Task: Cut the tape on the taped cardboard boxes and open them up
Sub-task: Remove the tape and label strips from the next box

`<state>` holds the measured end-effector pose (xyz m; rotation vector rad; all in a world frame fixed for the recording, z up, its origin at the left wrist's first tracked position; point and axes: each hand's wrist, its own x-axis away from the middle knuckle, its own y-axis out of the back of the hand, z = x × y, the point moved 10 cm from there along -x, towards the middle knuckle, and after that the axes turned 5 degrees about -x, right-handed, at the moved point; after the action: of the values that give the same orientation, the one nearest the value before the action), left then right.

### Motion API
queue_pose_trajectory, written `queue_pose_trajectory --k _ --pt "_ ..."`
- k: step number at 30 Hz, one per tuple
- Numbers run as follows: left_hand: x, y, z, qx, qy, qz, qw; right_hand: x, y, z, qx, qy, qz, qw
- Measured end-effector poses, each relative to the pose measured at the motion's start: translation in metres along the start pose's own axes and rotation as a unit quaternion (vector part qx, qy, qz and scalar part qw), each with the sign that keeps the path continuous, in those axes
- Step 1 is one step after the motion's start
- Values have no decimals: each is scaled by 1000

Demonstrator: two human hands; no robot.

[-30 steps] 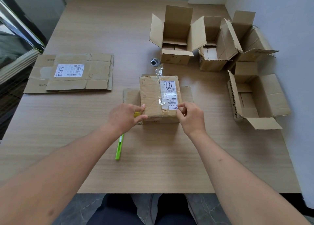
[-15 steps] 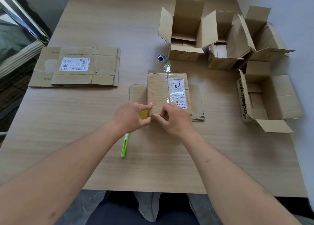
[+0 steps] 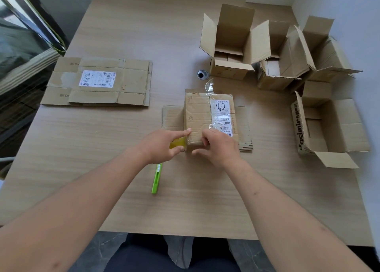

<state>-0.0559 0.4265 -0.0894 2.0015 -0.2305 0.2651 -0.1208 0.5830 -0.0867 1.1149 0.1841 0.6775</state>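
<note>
Item: small brown taped cardboard box (image 3: 197, 117) with a white shipping label, lying on flattened cardboard at the centre of the light wooden table (image 3: 123, 35).

Your left hand (image 3: 162, 146) is touching its near left corner, index finger extended, nothing gripped.

Your right hand (image 3: 218, 146) is curling its fingers over the near edge.

A green utility knife (image 3: 156, 178) is lying near your left wrist.

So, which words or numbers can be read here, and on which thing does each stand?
"asimir": side of the open box at right; first letter unclear.
"516 K20": label on the taped box; also handwritten "06" or "90".
Flattened cardboard: label handwriting unreadable.
</note>
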Motion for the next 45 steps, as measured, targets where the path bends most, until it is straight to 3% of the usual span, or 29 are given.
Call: queue_pose_trajectory --k 15,21,28,33,45 --pt "6 23 19 -16 16 -34 999 -1 2 3 24 -8 -25 999" --pt "16 28 41 -27 37 10 999 -1 7 7 13 -30 -45 998" --pt "21 35 50 36 56 56 996 1 8 8 29 -32 -69 997" --pt "24 39 54 -39 44 19 998 2 6 12 55 -26 -72 996" --pt "23 29 59 45 45 7 998 -1 6 19 18 -62 -83 994"
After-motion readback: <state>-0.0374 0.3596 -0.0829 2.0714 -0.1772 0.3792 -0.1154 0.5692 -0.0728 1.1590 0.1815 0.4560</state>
